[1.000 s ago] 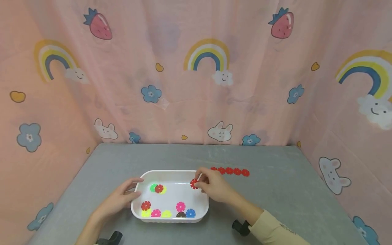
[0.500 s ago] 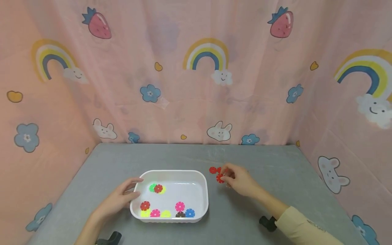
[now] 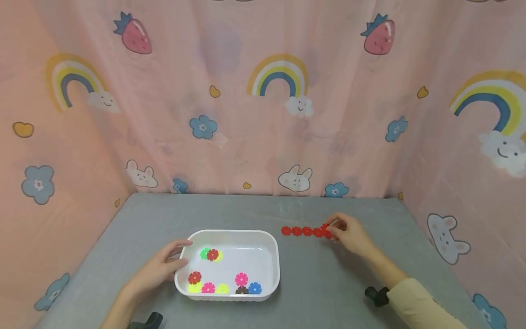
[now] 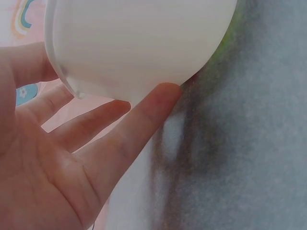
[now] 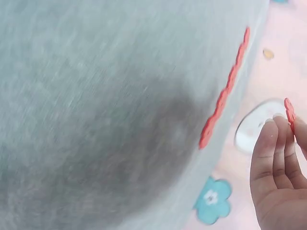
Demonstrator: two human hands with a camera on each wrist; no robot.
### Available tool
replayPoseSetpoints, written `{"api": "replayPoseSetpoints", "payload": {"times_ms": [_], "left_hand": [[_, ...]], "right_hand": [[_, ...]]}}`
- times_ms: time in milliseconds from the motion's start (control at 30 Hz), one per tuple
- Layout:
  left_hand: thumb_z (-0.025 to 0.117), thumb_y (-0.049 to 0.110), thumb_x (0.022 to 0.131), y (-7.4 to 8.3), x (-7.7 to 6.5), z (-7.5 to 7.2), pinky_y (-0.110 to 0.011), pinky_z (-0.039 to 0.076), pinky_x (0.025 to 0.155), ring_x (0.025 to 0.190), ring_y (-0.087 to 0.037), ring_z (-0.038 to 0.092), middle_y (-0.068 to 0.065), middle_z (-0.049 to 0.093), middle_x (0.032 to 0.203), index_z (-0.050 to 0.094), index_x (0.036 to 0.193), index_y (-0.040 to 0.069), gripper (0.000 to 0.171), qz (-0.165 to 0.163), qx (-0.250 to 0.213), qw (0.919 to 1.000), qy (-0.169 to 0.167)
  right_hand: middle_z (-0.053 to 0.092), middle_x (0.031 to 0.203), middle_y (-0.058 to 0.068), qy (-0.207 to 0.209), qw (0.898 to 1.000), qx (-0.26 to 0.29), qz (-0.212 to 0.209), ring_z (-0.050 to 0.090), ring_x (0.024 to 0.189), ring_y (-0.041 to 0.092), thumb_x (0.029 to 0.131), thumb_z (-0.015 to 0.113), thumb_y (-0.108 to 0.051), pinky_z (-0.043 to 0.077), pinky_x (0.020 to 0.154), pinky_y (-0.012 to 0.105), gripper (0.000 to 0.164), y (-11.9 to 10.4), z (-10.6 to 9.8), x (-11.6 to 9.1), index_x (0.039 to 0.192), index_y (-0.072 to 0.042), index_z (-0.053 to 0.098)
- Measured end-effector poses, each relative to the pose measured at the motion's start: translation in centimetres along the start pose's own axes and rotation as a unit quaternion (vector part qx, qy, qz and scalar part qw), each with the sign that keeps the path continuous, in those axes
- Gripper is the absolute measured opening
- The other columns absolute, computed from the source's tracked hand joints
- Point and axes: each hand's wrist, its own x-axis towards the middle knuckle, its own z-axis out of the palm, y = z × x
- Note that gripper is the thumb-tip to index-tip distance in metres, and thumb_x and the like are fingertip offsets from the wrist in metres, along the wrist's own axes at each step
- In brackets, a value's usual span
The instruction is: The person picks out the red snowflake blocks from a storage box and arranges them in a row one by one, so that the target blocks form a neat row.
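Red is the colour of the little notched disc (image 5: 290, 110) that the right hand (image 3: 349, 235) pinches, near the right end of a row of red discs (image 3: 297, 231) on the grey table (image 3: 320, 283). The left hand (image 3: 158, 265) has its fingers spread and touches the left side of the white tray (image 3: 256, 260), where bright discs (image 3: 241, 279) lie.

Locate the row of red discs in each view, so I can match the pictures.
Head: the row of red discs lies right of the white tray, its right end at the right hand.
Left wrist: not in this picture.
Right wrist: the row slants down leftward, right of centre, left of the hand.
Shared landmark: the grey table, visible in all three views.
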Motion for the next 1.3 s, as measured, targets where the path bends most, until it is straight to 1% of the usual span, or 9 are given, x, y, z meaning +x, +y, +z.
{"api": "replayPoseSetpoints", "payload": {"times_ms": [133, 267, 367, 600, 800, 967, 1033, 1200, 1300], "left_hand": [[0.07, 0.028, 0.097, 0.0, -0.1, 0.0, -0.047, 0.059, 0.088, 0.136, -0.051, 0.044, -0.028, 0.033, 0.158, 0.047, 0.147, 0.012, 0.057, 0.001, -0.002, 1.0, -0.002], [0.069, 0.026, 0.097, -0.1, -0.2, 0.1, -0.048, 0.059, 0.088, 0.135, -0.05, 0.045, -0.029, 0.032, 0.158, 0.047, 0.147, 0.011, 0.056, 0.0, -0.007, 1.0, -0.003], [0.07, 0.026, 0.097, -0.1, -0.3, 0.1, -0.047, 0.059, 0.088, 0.134, -0.049, 0.047, -0.028, 0.033, 0.158, 0.047, 0.147, 0.012, 0.056, -0.005, -0.013, 0.9999, -0.002], [0.069, 0.026, 0.097, -0.3, -0.3, 0.1, -0.047, 0.059, 0.088, 0.133, -0.048, 0.049, -0.028, 0.033, 0.158, 0.047, 0.147, 0.011, 0.056, -0.005, -0.02, 0.9998, -0.002], [0.069, 0.026, 0.097, -0.4, -0.2, 0.1, -0.047, 0.059, 0.089, 0.134, -0.047, 0.048, -0.026, 0.032, 0.159, 0.046, 0.147, 0.012, 0.057, -0.004, -0.024, 0.9997, -0.006], [0.069, 0.025, 0.098, -0.3, -0.1, 0.1, -0.047, 0.059, 0.089, 0.134, -0.048, 0.048, -0.028, 0.032, 0.158, 0.046, 0.147, 0.011, 0.056, -0.002, -0.022, 0.9997, -0.01], [0.068, 0.025, 0.098, -0.2, -0.1, 0.1, -0.048, 0.059, 0.088, 0.134, -0.049, 0.047, -0.03, 0.032, 0.158, 0.046, 0.147, 0.01, 0.056, -0.001, -0.02, 0.9997, -0.013], [0.067, 0.024, 0.099, 0.1, 0.0, 0.0, -0.05, 0.059, 0.087, 0.135, -0.052, 0.045, -0.032, 0.03, 0.157, 0.045, 0.148, 0.009, 0.055, 0.007, -0.014, 0.9997, -0.018], [0.067, 0.024, 0.099, 0.1, 0.0, -0.1, -0.049, 0.059, 0.088, 0.135, -0.051, 0.045, -0.031, 0.031, 0.158, 0.046, 0.147, 0.01, 0.055, 0.003, -0.01, 0.9999, -0.013]], "right_hand": [[0.065, 0.088, 0.019, 0.015, 1.0, 0.006, 0.021, 0.065, 0.074, 0.032, 0.098, 0.065, -0.004, 0.061, 0.069, 0.035, 0.016, 1.5, -0.7, 0.3, 0.113, 0.003, 0.063], [0.066, 0.085, 0.017, 0.024, 0.999, -0.014, 0.038, 0.065, 0.072, 0.028, 0.099, 0.065, -0.004, 0.06, 0.066, 0.031, 0.015, 2.8, -1.2, 0.7, 0.112, 0.003, 0.063], [0.066, 0.081, 0.014, 0.026, 0.998, -0.029, 0.052, 0.065, 0.069, 0.024, 0.099, 0.064, -0.004, 0.059, 0.063, 0.03, 0.014, 3.6, -1.4, 1.0, 0.11, 0.004, 0.063], [0.066, 0.081, 0.013, 0.017, 0.995, -0.051, 0.082, 0.064, 0.066, 0.021, 0.098, 0.063, -0.002, 0.058, 0.06, 0.034, 0.014, 4.8, -1.7, 1.2, 0.108, 0.007, 0.062], [0.066, 0.078, 0.009, 0.007, 0.992, -0.073, 0.107, 0.062, 0.064, 0.019, 0.098, 0.065, -0.005, 0.056, 0.057, 0.033, 0.015, 5.5, -1.6, 1.2, 0.108, 0.006, 0.062], [0.064, 0.076, 0.008, 0.005, 0.991, -0.086, 0.104, 0.06, 0.062, 0.018, 0.097, 0.065, -0.005, 0.055, 0.056, 0.034, 0.014, 5.7, -1.6, 1.2, 0.105, 0.006, 0.062], [0.064, 0.077, 0.009, 0.009, 0.991, -0.094, 0.097, 0.06, 0.062, 0.018, 0.097, 0.065, -0.005, 0.055, 0.056, 0.033, 0.015, 5.7, -1.6, 1.1, 0.106, 0.007, 0.062], [0.064, 0.081, 0.011, 0.036, 0.991, -0.108, 0.075, 0.059, 0.065, 0.02, 0.098, 0.062, -0.005, 0.054, 0.056, 0.031, 0.017, 5.5, -1.8, 0.9, 0.109, 0.008, 0.062], [0.066, 0.086, 0.013, 0.05, 0.99, -0.117, 0.061, 0.06, 0.068, 0.021, 0.099, 0.061, -0.006, 0.053, 0.059, 0.031, 0.018, 4.7, -1.8, 1.1, 0.11, 0.008, 0.064]]}}
